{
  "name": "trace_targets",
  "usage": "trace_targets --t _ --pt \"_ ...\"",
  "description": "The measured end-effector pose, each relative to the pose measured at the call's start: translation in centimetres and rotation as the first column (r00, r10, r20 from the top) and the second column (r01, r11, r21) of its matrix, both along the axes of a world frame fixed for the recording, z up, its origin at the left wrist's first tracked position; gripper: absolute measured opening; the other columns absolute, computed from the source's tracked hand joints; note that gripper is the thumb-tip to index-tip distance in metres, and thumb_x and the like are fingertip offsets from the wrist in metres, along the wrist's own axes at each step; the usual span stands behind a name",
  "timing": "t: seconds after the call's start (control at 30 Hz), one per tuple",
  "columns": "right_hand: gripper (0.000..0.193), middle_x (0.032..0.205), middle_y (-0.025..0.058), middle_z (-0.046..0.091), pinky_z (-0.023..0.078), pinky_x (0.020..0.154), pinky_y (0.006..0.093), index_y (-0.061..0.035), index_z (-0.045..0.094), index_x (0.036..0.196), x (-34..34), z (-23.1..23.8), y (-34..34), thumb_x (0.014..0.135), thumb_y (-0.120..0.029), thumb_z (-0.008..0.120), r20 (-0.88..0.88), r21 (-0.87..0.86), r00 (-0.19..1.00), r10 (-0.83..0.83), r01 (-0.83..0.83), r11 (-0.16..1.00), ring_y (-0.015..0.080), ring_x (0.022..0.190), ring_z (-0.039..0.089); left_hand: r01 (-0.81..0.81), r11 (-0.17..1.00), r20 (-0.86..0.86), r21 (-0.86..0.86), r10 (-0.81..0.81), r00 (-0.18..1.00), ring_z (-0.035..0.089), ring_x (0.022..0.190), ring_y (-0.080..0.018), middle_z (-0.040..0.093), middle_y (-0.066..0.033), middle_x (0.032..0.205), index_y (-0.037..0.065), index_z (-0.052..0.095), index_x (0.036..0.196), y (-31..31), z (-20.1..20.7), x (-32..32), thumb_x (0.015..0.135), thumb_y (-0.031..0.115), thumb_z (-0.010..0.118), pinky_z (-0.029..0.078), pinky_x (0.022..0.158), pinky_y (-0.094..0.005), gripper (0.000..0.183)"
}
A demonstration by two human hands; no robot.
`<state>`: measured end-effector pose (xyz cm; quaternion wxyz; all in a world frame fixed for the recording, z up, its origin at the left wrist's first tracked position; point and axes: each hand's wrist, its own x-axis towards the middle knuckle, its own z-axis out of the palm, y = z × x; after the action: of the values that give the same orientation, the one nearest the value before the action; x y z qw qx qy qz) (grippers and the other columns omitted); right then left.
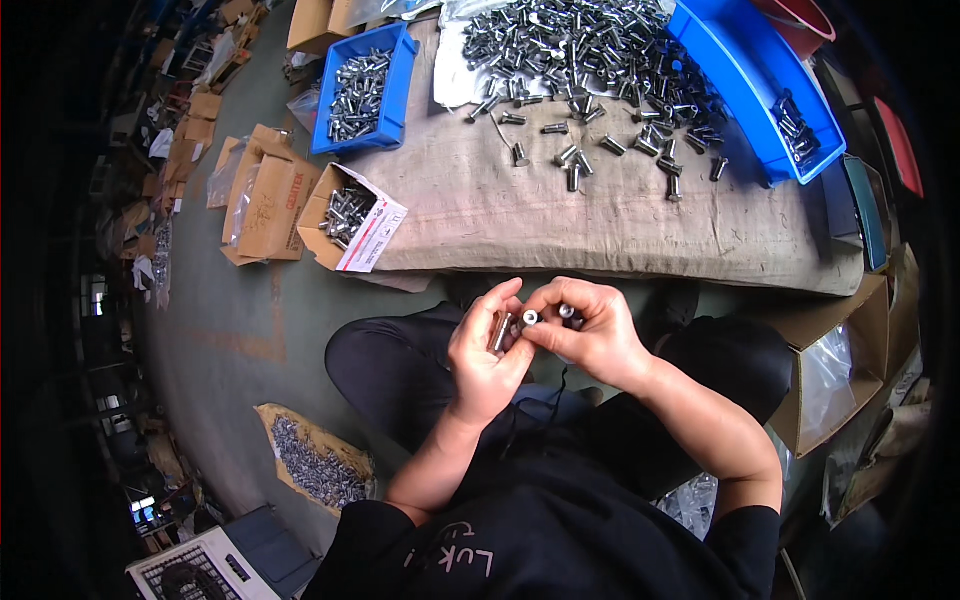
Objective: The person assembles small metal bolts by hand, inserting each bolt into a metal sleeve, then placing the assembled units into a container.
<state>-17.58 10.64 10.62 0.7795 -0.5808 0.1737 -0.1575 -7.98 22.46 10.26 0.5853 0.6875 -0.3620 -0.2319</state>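
Note:
Over my lap, just short of the bench edge, both hands are close together around short, shiny metal bolts. My left hand point(480, 362) is curled around a bolt point(499, 332) lying along its fingers. The thumb and fingertips of my right hand point(600, 330) pinch another bolt point(530, 318), its hollow round end facing up, right beside the left fingers. A further hollow-ended bolt point(567, 311) is tucked in the curled right fingers. A large heap of similar bolts point(590, 50) covers the far part of the cloth-covered bench point(620, 230), with several loose ones scattered nearer me.
A blue bin point(402, 75) of bolts stands at the bench's left, above a small open carton point(385, 228). Another blue bin point(740, 70) lies right. Cardboard boxes point(270, 205) point(845, 370) flank the bench. Small metal parts point(315, 465) lie on floor cardboard at lower left.

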Motion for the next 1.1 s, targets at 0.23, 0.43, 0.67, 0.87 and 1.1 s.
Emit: trace_targets --t 0.23,0.43,0.67,0.87,1.1 --pt "0.011 0.060 -0.0005 0.048 0.032 0.041 0.0195 -0.0053 0.049 0.079 0.0 -0.6 -1.5 0.074 0.002 0.055 0.098 0.803 0.989 -0.109 -0.014 0.596 0.0067 0.050 0.044 0.035 0.998 -0.880 -0.060 -0.070 0.470 0.044 0.067 -0.0091 0.049 -0.0119 0.094 -0.007 0.046 0.113 0.1 1.1 1.6 0.066 -0.009 0.038 0.036 0.041 -0.0168 0.048" --pt "0.015 0.069 0.0017 0.057 0.042 0.054 0.0224 -0.0065 0.062 0.085 0.6 -1.1 0.5 0.072 0.000 0.064 0.060 -0.371 0.998 -0.036 0.055 0.927 0.0089 0.058 0.051 0.056 0.997 -0.801 0.055 0.011 0.599 0.048 0.063 -0.0085 0.053 -0.0161 0.102 -0.002 0.028 0.129 0.1 1.1 1.0 0.070 -0.007 0.036 0.036 0.040 -0.0168 0.060" --pt "0.020 0.066 0.0077 0.051 0.046 0.052 0.0328 -0.0057 0.057 0.080 0.3 -0.4 -0.1 0.066 -0.017 0.063 -0.040 -0.928 0.986 0.165 -0.097 0.360 0.0225 0.058 0.058 0.189 0.974 -0.680 0.126 -0.054 0.731 0.042 0.050 -0.0075 0.056 -0.0131 0.082 0.003 0.012 0.137 0.3 0.8 0.7 0.066 -0.001 0.039 0.030 0.037 -0.0186 0.077" --pt "0.018 0.069 0.0087 0.053 0.048 0.054 0.0333 -0.0029 0.052 0.076 0.3 -1.2 -0.3 0.068 -0.017 0.061 0.020 -0.948 0.990 0.139 -0.026 0.317 0.0233 0.061 0.059 0.189 0.982 -0.624 -0.030 -0.166 0.764 0.043 0.051 -0.0076 0.051 -0.0188 0.111 0.004 0.008 0.137 -0.4 1.4 0.6 0.069 0.000 0.041 0.033 0.038 -0.0176 0.076" --pt "0.014 0.076 0.0033 0.056 0.042 0.061 0.0244 -0.0024 0.057 0.086 -0.6 -0.6 -0.8 0.078 -0.012 0.063 0.066 -0.298 0.994 0.091 -0.067 0.952 0.0109 0.065 0.052 -0.289 0.953 -0.989 0.090 0.119 0.086 0.043 0.057 -0.0111 0.052 -0.0195 0.100 -0.002 0.047 0.105 0.4 -0.7 3.4 0.079 0.014 0.046 0.038 0.043 -0.0195 0.031"
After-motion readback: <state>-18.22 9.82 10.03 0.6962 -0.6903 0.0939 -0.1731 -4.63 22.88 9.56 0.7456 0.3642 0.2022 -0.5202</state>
